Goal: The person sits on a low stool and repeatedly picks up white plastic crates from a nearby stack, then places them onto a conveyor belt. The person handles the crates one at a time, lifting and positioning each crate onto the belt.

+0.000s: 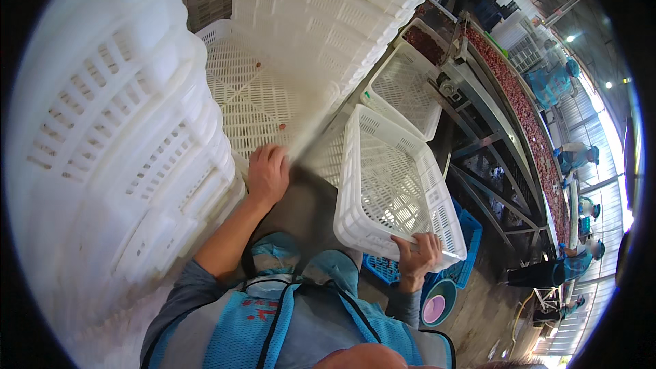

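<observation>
My right hand (421, 256) grips the near rim of a white slatted plastic crate (394, 189), which looks nested on others like it and sits tilted to my right. My left hand (268, 171) is at the near edge of another white crate (251, 97) on my left, its fingers bent over that edge; whether it grips is hard to tell. A few small red fruits (282, 126) lie in that crate. Behind the tilted crate stands one more white crate (405, 84), and past it a crate of dark red fruit (424, 43).
Tall stacks of white crates rise at the left (102, 113) and ahead (328, 10). A conveyor belt of red fruit (523, 113) runs along the right, with several people beyond it. Blue crates (469, 246) and a green basin (442, 297) holding a pink bowl stand on the floor.
</observation>
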